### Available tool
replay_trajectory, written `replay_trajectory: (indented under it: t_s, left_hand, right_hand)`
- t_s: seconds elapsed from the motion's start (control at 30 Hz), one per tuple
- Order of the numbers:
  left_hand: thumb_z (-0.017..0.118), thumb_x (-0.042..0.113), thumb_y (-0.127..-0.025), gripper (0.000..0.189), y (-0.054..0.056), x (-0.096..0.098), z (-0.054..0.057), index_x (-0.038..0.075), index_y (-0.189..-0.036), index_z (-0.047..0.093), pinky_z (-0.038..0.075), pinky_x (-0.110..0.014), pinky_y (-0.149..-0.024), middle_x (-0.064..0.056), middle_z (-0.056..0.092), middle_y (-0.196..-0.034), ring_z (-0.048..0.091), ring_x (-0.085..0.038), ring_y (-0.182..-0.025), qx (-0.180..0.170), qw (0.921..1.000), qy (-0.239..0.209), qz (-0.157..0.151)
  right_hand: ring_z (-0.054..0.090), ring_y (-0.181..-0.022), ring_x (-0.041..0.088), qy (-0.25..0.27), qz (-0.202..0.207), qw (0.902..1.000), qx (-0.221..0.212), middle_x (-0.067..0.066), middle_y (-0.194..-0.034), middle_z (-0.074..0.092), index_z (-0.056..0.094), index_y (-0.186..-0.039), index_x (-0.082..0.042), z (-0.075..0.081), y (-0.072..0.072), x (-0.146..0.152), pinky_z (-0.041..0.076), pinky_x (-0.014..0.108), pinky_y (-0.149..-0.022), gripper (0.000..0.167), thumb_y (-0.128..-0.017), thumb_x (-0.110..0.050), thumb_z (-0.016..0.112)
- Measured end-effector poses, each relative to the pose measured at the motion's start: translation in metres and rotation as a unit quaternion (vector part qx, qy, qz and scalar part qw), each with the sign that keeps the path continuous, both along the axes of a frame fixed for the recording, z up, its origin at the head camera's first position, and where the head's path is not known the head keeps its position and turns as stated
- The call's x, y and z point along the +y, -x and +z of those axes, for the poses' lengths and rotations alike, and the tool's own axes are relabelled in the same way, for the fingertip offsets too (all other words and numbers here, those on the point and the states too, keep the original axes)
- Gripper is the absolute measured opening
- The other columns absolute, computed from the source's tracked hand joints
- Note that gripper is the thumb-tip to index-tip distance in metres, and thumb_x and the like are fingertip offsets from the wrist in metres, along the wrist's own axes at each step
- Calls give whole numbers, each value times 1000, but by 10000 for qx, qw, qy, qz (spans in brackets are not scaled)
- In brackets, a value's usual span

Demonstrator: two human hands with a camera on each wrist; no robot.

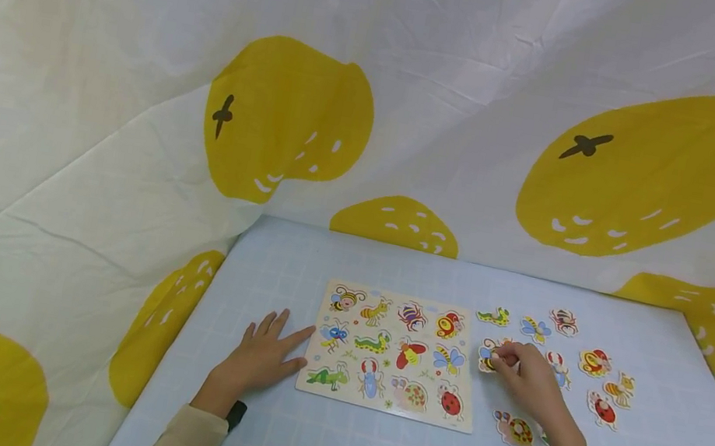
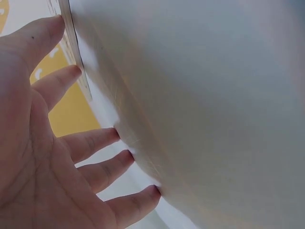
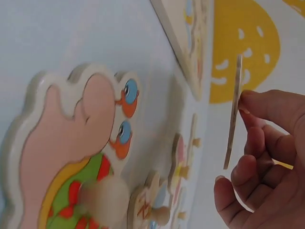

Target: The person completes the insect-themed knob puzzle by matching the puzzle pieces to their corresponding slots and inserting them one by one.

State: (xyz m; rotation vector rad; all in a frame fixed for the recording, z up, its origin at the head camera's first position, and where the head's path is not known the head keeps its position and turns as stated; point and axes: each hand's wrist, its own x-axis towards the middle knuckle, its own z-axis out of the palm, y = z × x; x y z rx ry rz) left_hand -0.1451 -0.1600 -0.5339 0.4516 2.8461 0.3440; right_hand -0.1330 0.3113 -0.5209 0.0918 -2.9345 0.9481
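A wooden puzzle board (image 1: 380, 408) printed with insects lies on the table. Left of it, my left hand (image 1: 260, 355) is spread flat, thumb and index fingertips against the board's edge (image 2: 71, 43). To the right of the board, my right hand (image 1: 532, 385) pinches a bee puzzle piece (image 1: 487, 355) between thumb and fingers. In the right wrist view that thin bee piece (image 3: 233, 114) shows edge-on, raised off the tabletop, its face turned away. Near that wrist lies a snail piece (image 1: 514, 429) with a wooden knob, large in the right wrist view.
Several loose insect pieces lie right of the board, among them a caterpillar (image 1: 493, 315), a dragonfly (image 1: 534, 329), a spider (image 1: 564, 321) and a ladybug (image 1: 601, 409). A stag beetle piece (image 1: 559, 369) is partly behind the right hand. A fruit-patterned cloth (image 1: 413, 145) hangs behind the table.
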Motion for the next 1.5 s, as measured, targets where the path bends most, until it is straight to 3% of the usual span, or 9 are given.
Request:
replay_trajectory:
  t_s: [0.43, 0.73, 1.13, 1.5]
  left_hand:
    - [60, 51, -97, 64, 2, -1, -3, 35, -155, 39, 16, -69, -112, -21, 21, -162, 15, -47, -147, -39, 10000, -16, -31]
    - [62, 48, -97, 63, 1, 0, 1, 32, -154, 41, 17, -69, -112, -23, 23, -161, 17, -47, -146, -28, 10000, -27, -34]
    - [61, 49, -97, 63, 2, 0, -2, 33, -154, 40, 16, -68, -113, -22, 21, -162, 15, -47, -147, -42, 10000, -22, -15]
    - [61, 49, -97, 63, 3, -1, -4, 34, -154, 40, 16, -69, -112, -22, 21, -162, 15, -47, -147, -71, 10000, -53, -25]
  right_hand:
    - [52, -81, 20, 131, 707, 9965, 429, 5, -90, 59, 70, -99, -4, 7, 41, -43, 42, 34, -67, 11, -95, -14, 71]
    - [49, -75, 18, 171, 900, 9957, 115, 2, -89, 55, 70, -106, -4, 12, 60, -76, 42, 32, -62, 18, -96, -20, 70]
    - [51, -78, 16, 375, 1527, 9866, 446, 0, -89, 55, 70, -102, -6, 15, 83, -123, 47, 36, -70, 12, -97, -17, 69]
    - [51, -79, 17, 435, 1783, 9827, 241, 2, -90, 54, 68, -101, -7, 13, 101, -173, 47, 37, -73, 11, -99, -17, 66]
